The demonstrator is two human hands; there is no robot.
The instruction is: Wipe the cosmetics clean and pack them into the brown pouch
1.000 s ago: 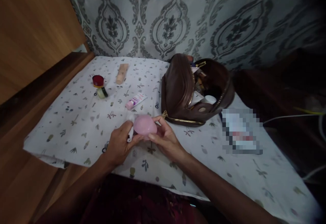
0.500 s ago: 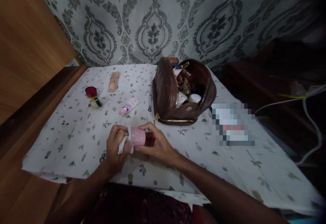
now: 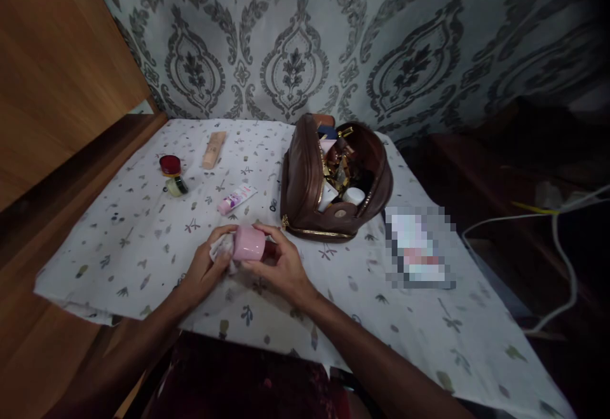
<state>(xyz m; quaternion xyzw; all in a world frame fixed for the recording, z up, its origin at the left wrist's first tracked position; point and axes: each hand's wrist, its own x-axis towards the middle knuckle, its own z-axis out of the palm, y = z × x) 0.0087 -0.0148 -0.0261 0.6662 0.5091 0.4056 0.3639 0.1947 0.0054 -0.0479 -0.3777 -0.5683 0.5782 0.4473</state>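
Clamped between our two hands is a pink jar (image 3: 250,243), tipped onto its side above the near part of the table. Our right hand (image 3: 286,269) curves around its right end, fingers along the far side and thumb along the near one. Our left hand (image 3: 204,265) is closed on a crumpled white wipe (image 3: 222,250), which it presses against the jar's left end (whether the jar also touches the table, we cannot tell).

Just beyond our fingers, a pink-and-white tube (image 3: 237,199) lies at a slant on the patterned tablecloth (image 3: 143,241). Farther back we see a beige tube (image 3: 214,150), and to its left a red tub (image 3: 170,165) with a small green jar (image 3: 176,186) close in front of it, tilted over.

Beyond our right hand stands a brown bag (image 3: 301,184), unzipped and packed with small things; we can pick out a white lid (image 3: 353,196) near its front edge. To the right of the bag lies a flat item (image 3: 419,247) (blurred into squares, so we cannot read it), with a white cable (image 3: 567,260) past it. Behind everything hangs a grey patterned curtain (image 3: 293,56), and on our left rises a wooden panel (image 3: 61,56).
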